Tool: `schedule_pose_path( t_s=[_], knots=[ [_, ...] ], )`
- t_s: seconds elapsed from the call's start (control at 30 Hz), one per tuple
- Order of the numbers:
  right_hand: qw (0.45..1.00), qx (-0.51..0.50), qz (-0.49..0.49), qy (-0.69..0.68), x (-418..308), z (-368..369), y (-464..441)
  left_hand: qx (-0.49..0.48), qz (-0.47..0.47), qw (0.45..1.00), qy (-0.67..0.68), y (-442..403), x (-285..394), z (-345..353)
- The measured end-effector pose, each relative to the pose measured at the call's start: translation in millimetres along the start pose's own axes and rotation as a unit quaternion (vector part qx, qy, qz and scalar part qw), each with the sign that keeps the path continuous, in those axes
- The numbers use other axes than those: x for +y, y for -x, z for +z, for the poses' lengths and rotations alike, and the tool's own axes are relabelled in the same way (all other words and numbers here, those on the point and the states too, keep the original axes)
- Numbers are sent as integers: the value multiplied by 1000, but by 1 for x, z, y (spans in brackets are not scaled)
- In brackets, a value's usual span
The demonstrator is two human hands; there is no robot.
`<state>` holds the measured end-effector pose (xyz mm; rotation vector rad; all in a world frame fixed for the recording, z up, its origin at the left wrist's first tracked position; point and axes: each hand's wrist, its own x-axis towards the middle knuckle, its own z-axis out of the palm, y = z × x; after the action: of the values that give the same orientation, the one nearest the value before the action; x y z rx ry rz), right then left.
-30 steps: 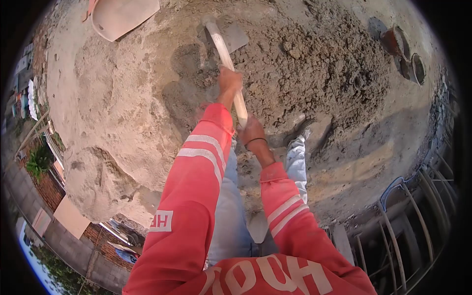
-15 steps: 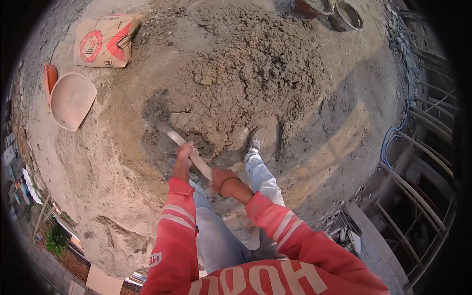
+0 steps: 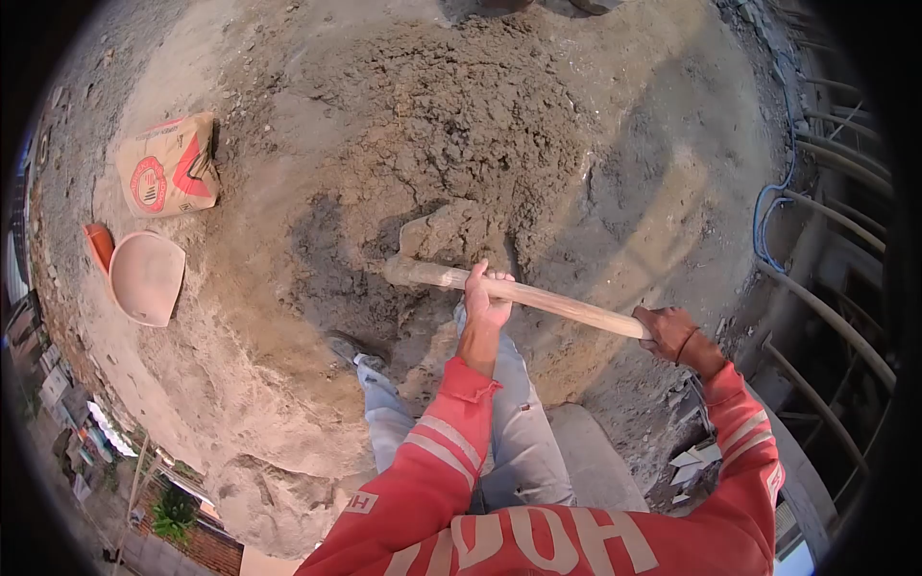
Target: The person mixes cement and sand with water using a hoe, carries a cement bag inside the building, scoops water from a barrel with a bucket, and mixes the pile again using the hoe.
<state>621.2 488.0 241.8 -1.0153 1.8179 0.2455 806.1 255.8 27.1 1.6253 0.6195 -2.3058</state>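
Observation:
My left hand (image 3: pixel 488 296) is closed around the wooden handle of a hoe (image 3: pixel 567 307), not far from its head. Farther right, my right hand (image 3: pixel 667 334) grips the handle's end. The handle runs almost level across the view in front of my legs. On its left end, the hoe's blade (image 3: pixel 415 232) points away from me and lies against the wet grey mortar (image 3: pixel 480 125), partly covered by it. This lumpy mortar heap spreads over the ground ahead of my feet.
To the left lie a printed paper cement bag (image 3: pixel 168 168), a pale scoop-shaped pan (image 3: pixel 146 278) and an orange piece (image 3: pixel 98 247). Pale sand (image 3: pixel 259 413) is heaped at lower left. A blue hose (image 3: pixel 764 216) and poles (image 3: pixel 826 307) line the right side. Bucket bottoms show at the top edge.
Both hands have moved right with the hoe, the right hand farther, so the handle swung nearly level. My view has shifted, and my feet have changed place.

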Motion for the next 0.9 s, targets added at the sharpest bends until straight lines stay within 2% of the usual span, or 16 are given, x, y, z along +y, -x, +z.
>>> schedule_pose_path(
  t_s=[0.1,0.2,0.3,0.33,0.4,0.5,0.57,0.63,0.7,0.77,0.83,0.9],
  knots=[
    [998,37,37,37,49,18,27,-42,-45,998,23,-4,-54,-5],
    [998,32,46,5,30,33,29,-23,-10,1000,-9,25,-47,-9],
    [999,-20,6,-43,-31,62,4,-22,38,998,-51,32,17,-46],
    [997,-12,-11,-73,-61,75,-9,-3,39,998,-46,26,49,-62],
    [992,19,-27,-119,-133,102,-44,48,103,989,-94,26,122,-70],
    [988,45,4,-149,-254,127,-111,93,180,962,-182,15,241,-83],
    [970,45,16,-238,-327,140,-163,134,243,922,-268,21,314,-55],
    [952,52,16,-301,-389,145,-221,102,313,885,-329,17,381,-30],
    [932,128,6,-339,-446,141,-285,57,375,831,-407,25,430,9],
    [931,126,20,-341,-487,104,-345,55,408,782,-468,17,467,42],
    [888,198,-29,-415,-510,100,-418,13,420,756,-501,-13,503,54],
    [885,228,-25,-405,-525,94,-465,92,420,677,-598,-42,526,68]
  ],
)
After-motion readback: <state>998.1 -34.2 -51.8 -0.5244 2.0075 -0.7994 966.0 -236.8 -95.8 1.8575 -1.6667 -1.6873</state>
